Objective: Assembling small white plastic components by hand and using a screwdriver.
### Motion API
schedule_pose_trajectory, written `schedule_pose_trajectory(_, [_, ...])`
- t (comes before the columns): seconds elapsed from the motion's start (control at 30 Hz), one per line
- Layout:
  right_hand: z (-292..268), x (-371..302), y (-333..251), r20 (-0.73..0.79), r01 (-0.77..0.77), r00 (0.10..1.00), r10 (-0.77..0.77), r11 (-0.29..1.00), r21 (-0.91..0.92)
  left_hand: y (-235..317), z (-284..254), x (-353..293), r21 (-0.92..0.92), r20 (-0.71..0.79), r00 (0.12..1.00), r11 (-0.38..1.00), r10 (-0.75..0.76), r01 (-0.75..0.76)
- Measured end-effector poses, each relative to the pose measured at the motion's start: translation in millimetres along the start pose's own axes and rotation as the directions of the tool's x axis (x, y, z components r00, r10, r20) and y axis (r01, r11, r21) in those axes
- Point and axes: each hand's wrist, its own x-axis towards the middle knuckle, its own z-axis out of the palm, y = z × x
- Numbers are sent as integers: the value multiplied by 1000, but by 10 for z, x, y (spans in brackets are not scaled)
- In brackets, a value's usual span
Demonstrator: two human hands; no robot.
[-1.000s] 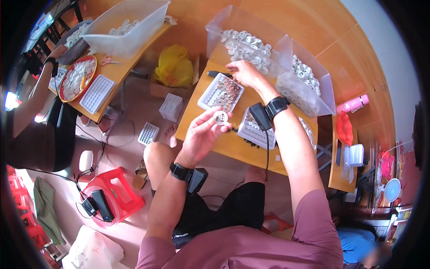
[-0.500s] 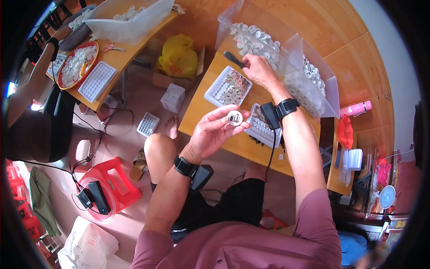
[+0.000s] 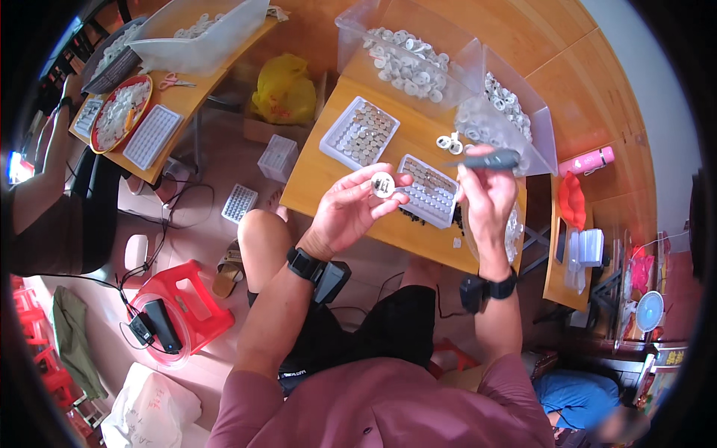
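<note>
Nearest: mauve shirt (image 3: 366,399), black shorts (image 3: 403,317), a dark device strapped at each wrist. White bag (image 3: 153,411) and red stool (image 3: 200,302) on the pinkish tiled floor (image 3: 258,355), person's left; black boxes and cables on the stool.

Left hand (image 3: 347,213) pinches a round white piece (image 3: 382,185) between thumb and fingers, its face with small dark-and-metallic parts turned up, held above the counter's near-left part. Right hand (image 3: 489,205) grips a dark-handled tool (image 3: 489,160), raised over the right side, its narrow end pointing left, clear of the piece.

Counter (image 3: 305,183): wood, yellow-brown. Near tray (image 3: 426,196) below and between the hands, rows of small round items; black bits (image 3: 411,216) along its near edge. Far tray (image 3: 360,133) further left, partly filled with metallic discs. Three white rings (image 3: 450,143) lie loose beyond the near tray. At the back, two clear bins (image 3: 407,61) heaped with white round parts.

Room: wood-panelled wall (image 3: 571,101) behind; pink bottle (image 3: 586,161) at right; yellow bag (image 3: 284,89) in a carton at left. Beyond it, a second counter (image 3: 196,99) with a red-rimmed dish (image 3: 148,95), and a co-worker's arm (image 3: 48,164).
</note>
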Motion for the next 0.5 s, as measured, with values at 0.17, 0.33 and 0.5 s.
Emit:
schedule_pose_trajectory(0.17, [-142,-631,13,-91,-127,984,152,963,238,-117,-25,43,58,40,999,998,-18,16])
schedule_pose_trajectory(0.33, [-95,-920,-1,-60,-120,985,160,900,418,-228,-28,44,96,31,998,994,-48,45])
schedule_pose_trajectory(0.5, [-77,-1093,-65,25,14,999,-23,951,308,-266,-41,41,48,73,990,992,-122,118])
